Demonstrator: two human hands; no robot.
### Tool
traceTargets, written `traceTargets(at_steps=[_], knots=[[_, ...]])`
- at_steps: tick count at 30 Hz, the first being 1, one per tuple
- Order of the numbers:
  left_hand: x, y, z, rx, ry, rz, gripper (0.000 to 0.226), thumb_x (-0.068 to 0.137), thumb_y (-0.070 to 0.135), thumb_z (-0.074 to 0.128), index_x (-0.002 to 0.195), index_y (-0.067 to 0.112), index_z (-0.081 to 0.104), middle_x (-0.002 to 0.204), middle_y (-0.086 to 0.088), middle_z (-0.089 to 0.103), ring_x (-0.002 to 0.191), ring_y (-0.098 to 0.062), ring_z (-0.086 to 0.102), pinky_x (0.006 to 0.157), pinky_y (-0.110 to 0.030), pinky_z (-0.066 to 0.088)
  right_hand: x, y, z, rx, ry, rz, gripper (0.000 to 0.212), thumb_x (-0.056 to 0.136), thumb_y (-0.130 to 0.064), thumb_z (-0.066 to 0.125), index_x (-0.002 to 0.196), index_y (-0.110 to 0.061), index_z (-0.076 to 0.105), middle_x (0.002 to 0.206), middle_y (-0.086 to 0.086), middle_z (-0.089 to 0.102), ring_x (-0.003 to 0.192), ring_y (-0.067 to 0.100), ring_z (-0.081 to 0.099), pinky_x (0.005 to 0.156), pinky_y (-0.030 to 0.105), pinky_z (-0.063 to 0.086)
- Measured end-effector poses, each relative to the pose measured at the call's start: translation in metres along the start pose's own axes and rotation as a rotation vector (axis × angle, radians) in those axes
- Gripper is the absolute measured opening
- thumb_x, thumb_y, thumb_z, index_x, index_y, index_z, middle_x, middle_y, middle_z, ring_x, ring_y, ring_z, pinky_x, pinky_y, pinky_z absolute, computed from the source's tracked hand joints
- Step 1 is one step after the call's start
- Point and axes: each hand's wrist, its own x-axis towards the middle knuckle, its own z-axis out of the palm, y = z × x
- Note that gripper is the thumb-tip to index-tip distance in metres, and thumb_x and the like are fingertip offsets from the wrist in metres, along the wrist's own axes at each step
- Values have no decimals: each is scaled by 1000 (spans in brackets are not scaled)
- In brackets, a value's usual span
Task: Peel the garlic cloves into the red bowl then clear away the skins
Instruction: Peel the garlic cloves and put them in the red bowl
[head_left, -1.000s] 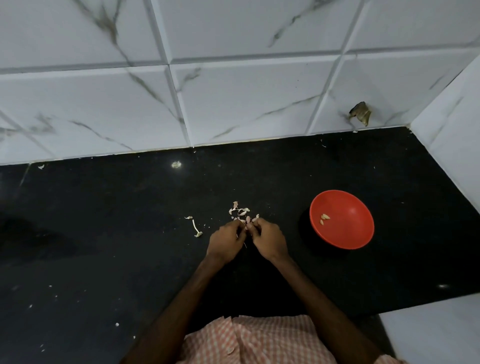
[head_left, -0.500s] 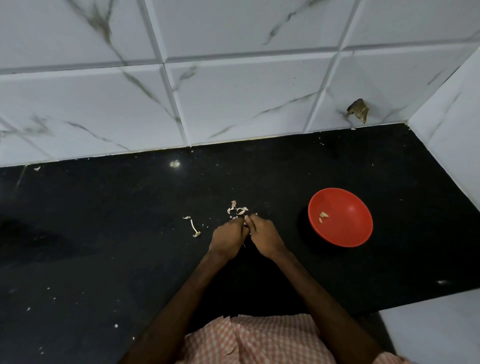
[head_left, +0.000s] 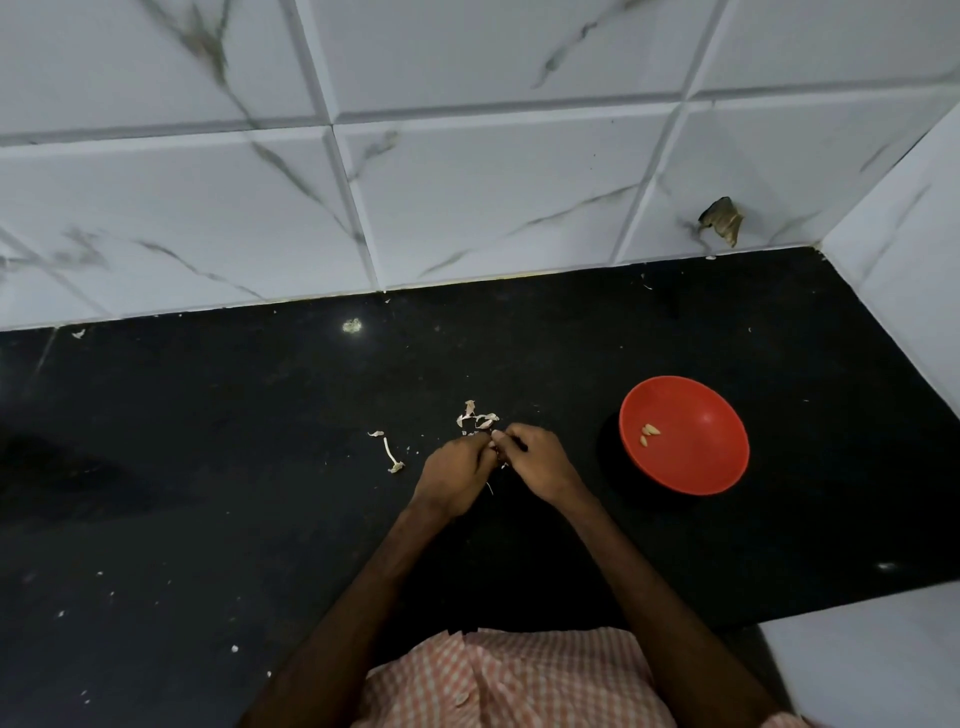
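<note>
Hardly anything has moved vs. a sec ago: your hands sit in the same spot, fingertips together, maybe a touch nearer the skin pile; bowl and scraps haven't shifted on the counter. Progress: early, I'd say. Red bowl (head_left: 701, 457) sits to the right of your hands, apart from them, w/ just a few peeled cloves (head_left: 648, 434) near its left side. Loose skins (head_left: 478, 418) lie on the black counter (head_left: 208, 467) just beyond your fingertips, plus a stray strip (head_left: 390, 453) off to the left. None are cleared yet, so the tidy-up is all still to do. No unpeeled stock in view, so you can't tell how many cloves remain. Left hand (head_left: 457, 470) and right hand (head_left: 540, 462): both w/ fingers curled in, tips meeting in a pinch btw. them. What they pinch is hidden, prob. a garlic clove mid-peel. Neither hand touches the bowl.
</note>
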Motion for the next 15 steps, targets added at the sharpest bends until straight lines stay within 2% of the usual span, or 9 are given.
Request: traceTargets(at_steps=[3,5,8,12,15], knots=[[1,0,-4,-32,22,-6,21,99,27,46,82,19,57,75,-1,65,72,-23,59,64,-33,38,1,-2,-1,32,-20,2,34,102,-24,56,68,-20,59,64,-6,58,56,-2,50,60,21,39],[1,0,-3,-85,26,-17,23,96,29,49,74,24,54,66,3,60,64,-21,56,61,-32,38,0,-4,-2,33,-28,-19,37,102,-22,56,65,-26,55,62,-10,55,54,-5,49,60,20,38],[3,-4,-2,-210,59,-24,30,87,44,47,77,22,64,65,0,63,61,-17,58,61,-34,45,-5,-9,-5,85,-43,-46,38,102,-17,55,66,-30,55,59,-14,57,56,-6,51,62,17,39],[4,-6,-2,-341,76,15,30,84,42,50,75,22,70,54,-3,53,48,-8,38,51,-31,34,-12,-15,-10,281,-90,-2,30,103,-11,52,76,-14,63,49,-20,56,50,-6,48,58,12,37],[6,-8,-1,-428,89,-9,36,82,41,50,74,10,68,57,-10,54,50,-8,36,52,-30,31,-16,-20,-14,380,-121,38,25,104,-10,48,86,-6,64,46,-17,55,43,-4,43,47,9,33]])
